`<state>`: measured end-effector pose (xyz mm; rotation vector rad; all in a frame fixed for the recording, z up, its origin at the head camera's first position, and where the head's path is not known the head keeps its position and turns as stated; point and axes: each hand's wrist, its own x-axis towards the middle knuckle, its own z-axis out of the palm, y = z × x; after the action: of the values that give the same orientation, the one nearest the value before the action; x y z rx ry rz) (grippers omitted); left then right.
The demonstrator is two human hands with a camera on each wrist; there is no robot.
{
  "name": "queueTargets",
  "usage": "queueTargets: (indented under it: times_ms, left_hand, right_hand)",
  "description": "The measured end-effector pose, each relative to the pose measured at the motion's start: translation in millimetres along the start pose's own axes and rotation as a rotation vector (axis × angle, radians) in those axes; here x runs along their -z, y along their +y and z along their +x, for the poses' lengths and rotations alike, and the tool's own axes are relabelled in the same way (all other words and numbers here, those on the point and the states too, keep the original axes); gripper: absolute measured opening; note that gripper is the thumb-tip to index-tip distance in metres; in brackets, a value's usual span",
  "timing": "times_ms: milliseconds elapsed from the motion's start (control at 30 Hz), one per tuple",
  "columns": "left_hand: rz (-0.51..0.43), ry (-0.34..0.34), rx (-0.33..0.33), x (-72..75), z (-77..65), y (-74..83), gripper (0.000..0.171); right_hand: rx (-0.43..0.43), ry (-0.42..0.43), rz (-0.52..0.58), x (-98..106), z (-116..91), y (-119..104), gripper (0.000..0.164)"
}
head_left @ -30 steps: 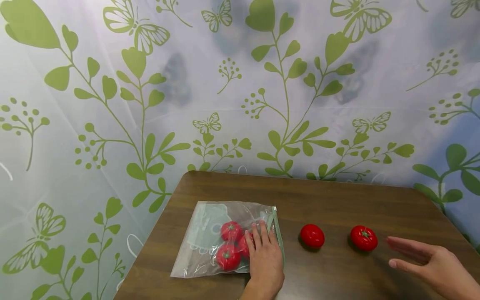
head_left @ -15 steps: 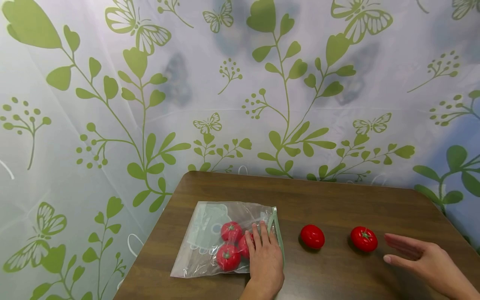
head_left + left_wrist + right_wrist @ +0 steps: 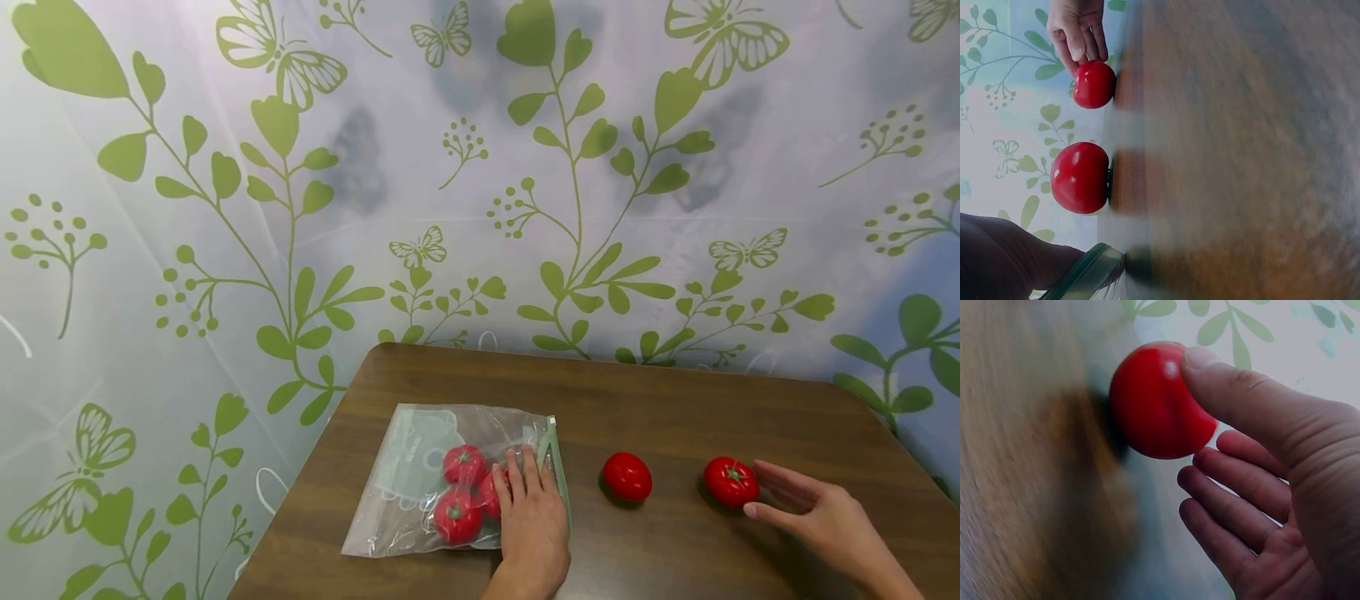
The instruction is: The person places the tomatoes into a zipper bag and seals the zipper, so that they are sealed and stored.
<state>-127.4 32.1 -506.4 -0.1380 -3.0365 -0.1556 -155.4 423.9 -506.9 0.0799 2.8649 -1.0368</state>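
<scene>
A pale cloth backdrop (image 3: 465,208) printed with green leaves and butterflies hangs behind the brown tabletop (image 3: 675,408), which has a wood grain. On the tabletop's left part, from where I stand, a clear plastic bag (image 3: 393,517) lies flat, its green-trimmed edge to the right. The person's left hand (image 3: 534,529) rests over that end of it, fingers straight, grip released. The right hand (image 3: 825,521) is held low at the right, thumb parted from fingers, its grip released too. Three glossy red tomatoes (image 3: 458,516) cluster inside the bag, one partly under the left hand. Another loose tomato (image 3: 627,477) sits between bag and right hand. Farther right, the stem-up tomato (image 3: 731,483) lies at the right thumb and forefinger; whether they touch it, I can't tell.
</scene>
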Motion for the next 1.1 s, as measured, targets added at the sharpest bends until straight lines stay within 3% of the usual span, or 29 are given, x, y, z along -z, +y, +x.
queueTargets:
  times_ms: [167,367,733,867,1100]
  left_hand:
    - [-0.001,-0.001,-0.003,0.6,-0.7,0.2,0.097]
    - [0.007,0.011,-0.008,0.7,-1.7,-0.2,0.094]
    - [0.025,0.031,-0.012,0.4,-2.5,-0.5,0.095]
    - [0.031,0.026,-0.011,0.0,-2.0,0.2,0.097]
    - [0.031,0.003,-0.009,0.1,-0.9,1.7,0.100]
  right_hand:
    - [0.046,0.053,-0.034,-10,4,2,0.086]
    - [0.079,0.135,0.019,-25,6,2,0.082]
    - [0.078,0.101,0.018,-25,7,-3,0.084]
    - [0.100,0.064,0.038,-19,5,-19,0.083]
    - [0.186,-0.020,0.053,-2,5,-68,0.078]
